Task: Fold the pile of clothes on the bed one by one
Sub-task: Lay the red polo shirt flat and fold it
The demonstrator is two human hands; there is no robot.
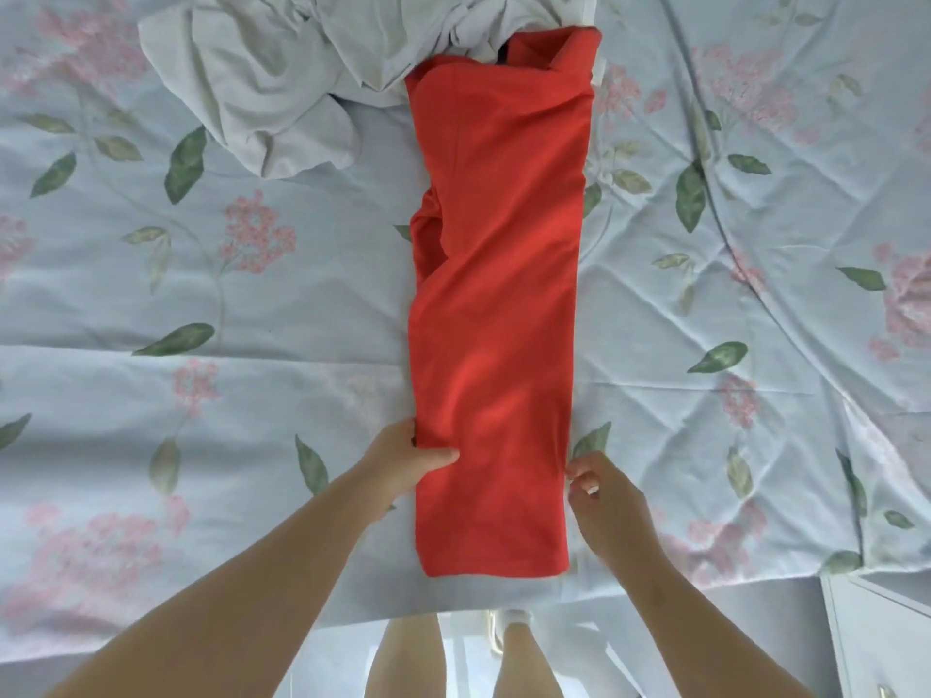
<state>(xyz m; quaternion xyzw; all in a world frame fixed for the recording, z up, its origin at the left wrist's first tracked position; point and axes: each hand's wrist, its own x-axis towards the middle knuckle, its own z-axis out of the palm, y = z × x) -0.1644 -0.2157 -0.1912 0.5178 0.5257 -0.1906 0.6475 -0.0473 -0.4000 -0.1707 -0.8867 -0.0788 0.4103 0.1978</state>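
Red garment (496, 304), judged soft, light, limp: edge pinched by left hand (410, 458); right hand (607, 496) curled alongside, grip unclear; edges beside hands best gripped.

Both forearms reach forward. The left hand (410, 458) grips the red garment's (496, 294) left edge, thumb on top; the right hand's (607, 491) fingers curl against its right edge.

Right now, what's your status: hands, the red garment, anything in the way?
Left hand grips red garment at left edge. Right hand curled at right edge, grip unclear. Garment folded to long strip. White cloth heap touches its far end.
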